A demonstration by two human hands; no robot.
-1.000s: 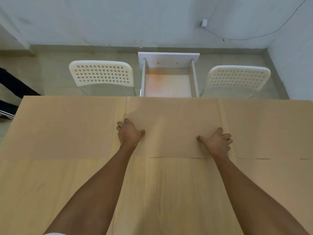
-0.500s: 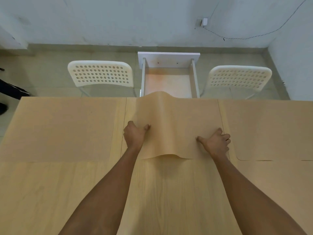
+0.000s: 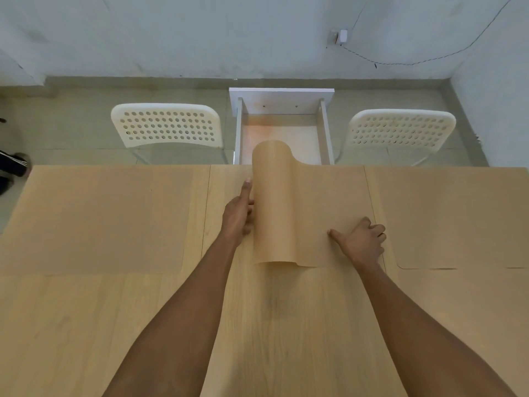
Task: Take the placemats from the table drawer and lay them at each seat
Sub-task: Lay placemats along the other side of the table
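Three tan placemats lie along the far edge of the wooden table (image 3: 272, 325). The left placemat (image 3: 94, 219) and the right placemat (image 3: 458, 216) lie flat. My left hand (image 3: 237, 216) grips the left edge of the middle placemat (image 3: 289, 213) and holds it raised, so that side curls up and over toward the right. My right hand (image 3: 362, 240) holds the same mat's right edge, thumb stretched out on top and fingers curled. Beyond the table's far edge the white drawer (image 3: 282, 97) stands pulled out, with nothing visible inside it.
Two white perforated chairs stand at the far side, one left of the drawer (image 3: 167, 124) and one right of it (image 3: 400, 128). A person's dark shoe (image 3: 13, 164) shows on the floor at the left. A grey wall closes the back.
The middle placemat lay flat under both hands. My left hand has since lifted its left edge and carried it rightward, curling the mat up. My right hand has stayed in place.
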